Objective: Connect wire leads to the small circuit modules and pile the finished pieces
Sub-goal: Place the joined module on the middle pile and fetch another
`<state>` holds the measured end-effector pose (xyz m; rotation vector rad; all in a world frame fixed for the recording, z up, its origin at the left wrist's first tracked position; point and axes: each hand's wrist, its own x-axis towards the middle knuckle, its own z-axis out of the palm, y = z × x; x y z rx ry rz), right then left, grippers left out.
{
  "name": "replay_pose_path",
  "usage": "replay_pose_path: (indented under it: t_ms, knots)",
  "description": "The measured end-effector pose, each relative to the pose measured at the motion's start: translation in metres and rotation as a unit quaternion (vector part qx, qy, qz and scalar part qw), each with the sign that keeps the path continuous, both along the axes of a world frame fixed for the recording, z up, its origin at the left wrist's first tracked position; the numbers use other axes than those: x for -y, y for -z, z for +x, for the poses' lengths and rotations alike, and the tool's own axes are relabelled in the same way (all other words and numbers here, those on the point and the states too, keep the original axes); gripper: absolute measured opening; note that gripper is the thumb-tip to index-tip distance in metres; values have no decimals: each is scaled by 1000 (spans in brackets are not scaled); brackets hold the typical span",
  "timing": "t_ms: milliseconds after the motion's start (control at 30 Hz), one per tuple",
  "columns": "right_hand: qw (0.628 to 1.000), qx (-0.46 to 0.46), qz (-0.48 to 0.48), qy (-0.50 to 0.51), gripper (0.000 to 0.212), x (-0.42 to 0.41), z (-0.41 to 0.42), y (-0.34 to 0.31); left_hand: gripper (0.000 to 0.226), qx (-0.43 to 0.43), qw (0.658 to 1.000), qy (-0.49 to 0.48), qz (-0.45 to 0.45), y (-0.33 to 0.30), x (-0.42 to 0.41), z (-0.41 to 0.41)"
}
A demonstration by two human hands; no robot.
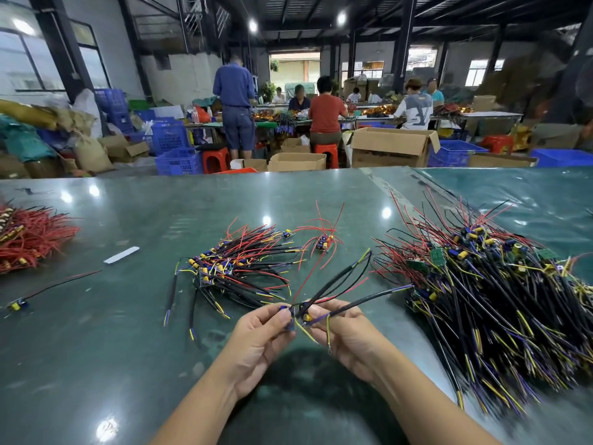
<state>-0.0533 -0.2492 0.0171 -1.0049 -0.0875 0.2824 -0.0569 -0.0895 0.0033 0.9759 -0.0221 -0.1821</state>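
Note:
My left hand point(260, 340) pinches a small circuit module point(286, 313) with blue parts between thumb and fingers. My right hand point(345, 335) pinches a second module point(307, 317) with a yellow capacitor, close beside the first. Black, red and yellow-blue wire leads point(341, 277) fan up and to the right from both modules. A mid-size pile of wired modules point(237, 271) lies just beyond my hands. A large heap of wired modules point(487, 297) fills the right side of the green table point(128, 332).
A small cluster of modules with red leads point(322, 240) lies past the middle pile. A red-wire bundle point(29, 242) sits at the left edge, a lone wired module point(19, 305) near it, and a white strip point(122, 255). Beyond the table are boxes, crates and seated workers.

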Motion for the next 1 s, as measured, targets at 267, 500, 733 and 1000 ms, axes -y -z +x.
replay_pose_path:
  t_ms: [267,500,733,1000]
  knots:
    - [997,-25,-62,40,7,4,3,5,32,22,919,-380,108,4,-35,22]
    - [967,49,-249,10,4,-1,-6,3,22,223,857,-213,413,-3,-15,4]
    - [955,91,-281,24,15,-6,-9,2,16,181,933,-77,300,-2,2,-2]
    - [948,181,-263,4,16,-6,-13,1,14,164,947,-104,255,-4,-2,-1]
